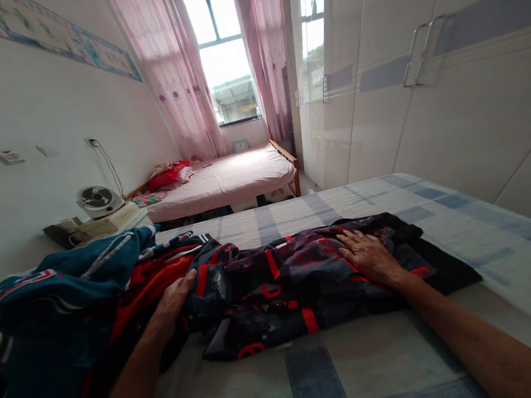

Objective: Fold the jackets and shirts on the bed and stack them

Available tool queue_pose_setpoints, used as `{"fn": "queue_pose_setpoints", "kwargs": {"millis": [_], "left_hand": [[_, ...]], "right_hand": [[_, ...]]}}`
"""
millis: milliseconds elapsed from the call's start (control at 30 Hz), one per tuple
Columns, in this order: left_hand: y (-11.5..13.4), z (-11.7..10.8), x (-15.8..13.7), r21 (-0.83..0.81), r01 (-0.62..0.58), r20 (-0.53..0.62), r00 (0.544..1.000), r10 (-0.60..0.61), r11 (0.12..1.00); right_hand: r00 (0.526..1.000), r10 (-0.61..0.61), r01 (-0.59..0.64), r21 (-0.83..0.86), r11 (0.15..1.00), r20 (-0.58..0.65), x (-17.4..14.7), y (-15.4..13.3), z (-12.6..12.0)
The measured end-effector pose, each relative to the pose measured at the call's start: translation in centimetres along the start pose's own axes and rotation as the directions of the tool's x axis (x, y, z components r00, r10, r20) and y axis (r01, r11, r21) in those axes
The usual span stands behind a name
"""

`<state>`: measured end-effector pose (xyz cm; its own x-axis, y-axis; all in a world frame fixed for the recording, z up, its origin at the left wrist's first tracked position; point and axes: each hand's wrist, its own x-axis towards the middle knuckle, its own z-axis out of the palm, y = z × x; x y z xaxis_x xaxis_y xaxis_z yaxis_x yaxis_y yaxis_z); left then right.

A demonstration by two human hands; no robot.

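Observation:
A dark jacket (272, 284) with red and grey print lies folded lengthwise across the bed in front of me. At its left end my left hand (175, 301) is closed on the bunched fabric, with most of its fingers hidden in the folds. Flat on the right part of the jacket rests my right hand (366, 255), fingers stretched out and pressing the cloth. Black fabric (445, 264) sticks out from under the jacket's right end. Close to my left hand is a heap of clothes, including a teal garment (82, 268) and red-orange cloth (150, 288).
The bed sheet (313, 373) has blue and white checks. Beyond it stands a second bed (227, 180) with a pink sheet and a red bundle (169, 174). A small fan (97, 200) sits at left. White wardrobe doors (447, 117) line the right side.

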<state>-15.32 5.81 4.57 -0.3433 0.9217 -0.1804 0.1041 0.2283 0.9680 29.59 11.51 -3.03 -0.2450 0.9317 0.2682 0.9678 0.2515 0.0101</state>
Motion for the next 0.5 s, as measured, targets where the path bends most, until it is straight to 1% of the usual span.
{"fn": "queue_pose_setpoints", "kwargs": {"millis": [33, 67, 100, 167, 200, 267, 333, 400, 500], "left_hand": [[0.2, 0.1, -0.5, -0.049, 0.079, 0.059, 0.995, -0.076, 0.996], [0.4, 0.3, -0.8, -0.115, 0.153, 0.092, 0.985, -0.143, 0.981], [0.7, 0.5, -1.1, -0.191, 0.202, 0.094, 0.978, -0.187, 0.961], [1.0, 1.0, -1.5, -0.350, 0.240, 0.071, 0.971, -0.230, 0.905], [1.1, 1.2, -1.6, -0.407, 0.237, 0.055, 0.970, -0.236, 0.882], [0.9, 1.5, -1.7, -0.447, 0.211, 0.036, 0.975, -0.219, 0.869], [0.3, 1.7, -1.8, -0.495, 0.209, 0.064, 0.977, -0.205, 0.843], [-0.5, 1.7, -1.9, -0.551, 0.242, 0.118, 0.970, -0.213, 0.798], [-1.8, 1.3, -1.8, -0.620, 0.302, 0.194, 0.953, -0.232, 0.724]], "right_hand": [[1.000, 0.002, -0.002, 0.007, 1.000, 0.004, 0.0, 0.0, 0.0], [1.000, 0.003, -0.004, 0.017, 1.000, 0.004, 0.0, 0.1, 0.0], [1.000, 0.005, -0.005, 0.030, 1.000, 0.002, 0.0, 0.2, 0.0], [1.000, 0.020, -0.019, 0.071, 0.997, -0.008, 0.1, 0.2, -0.3], [0.999, 0.028, -0.026, 0.097, 0.995, -0.018, 0.2, 0.1, -0.7], [0.998, 0.027, -0.019, 0.160, 0.987, -0.049, 0.6, -0.6, -2.0], [0.996, -0.038, 0.057, 0.230, 0.972, -0.084, 1.3, -2.4, -3.8], [0.982, -0.160, 0.184, 0.300, 0.936, -0.105, 2.2, -5.2, -5.6], [0.930, -0.352, 0.364, 0.388, 0.847, -0.106, 4.1, -10.5, -7.2]]}}
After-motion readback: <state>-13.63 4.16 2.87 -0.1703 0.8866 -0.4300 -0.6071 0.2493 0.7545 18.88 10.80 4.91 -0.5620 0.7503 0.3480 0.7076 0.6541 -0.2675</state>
